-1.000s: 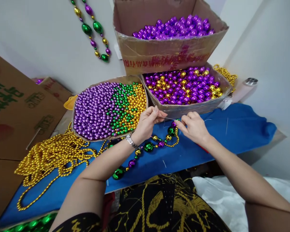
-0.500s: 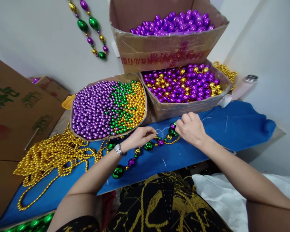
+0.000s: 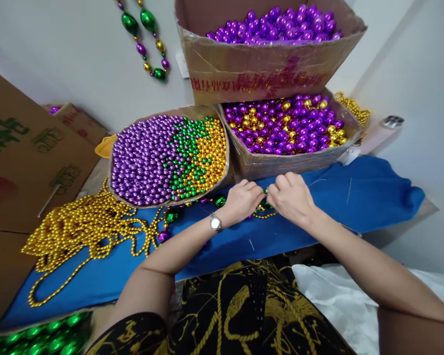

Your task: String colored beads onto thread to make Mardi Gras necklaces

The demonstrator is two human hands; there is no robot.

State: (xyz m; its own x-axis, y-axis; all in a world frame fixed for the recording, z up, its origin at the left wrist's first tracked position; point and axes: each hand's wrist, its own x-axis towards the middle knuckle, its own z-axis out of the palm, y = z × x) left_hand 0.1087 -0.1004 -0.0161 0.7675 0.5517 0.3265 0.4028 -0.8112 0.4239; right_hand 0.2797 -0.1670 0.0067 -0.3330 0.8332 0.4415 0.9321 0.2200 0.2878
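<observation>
The bead strand (image 3: 220,201) I am working carries green, purple and gold beads on a blue cloth (image 3: 355,197), with a heap of all-gold chains (image 3: 77,231) to its left and a green, purple and gold necklace (image 3: 148,44) on the white wall. The round tray (image 3: 203,111) is filled in three zones: purple at left, a green band, then gold. The lower box (image 3: 292,165) mixes purple with gold, and the upper box (image 3: 259,74), brown cardboard with red print, holds purple only. My garment (image 3: 251,305) is black with a gold chain pattern, and my watch (image 3: 215,223) is silver.
</observation>
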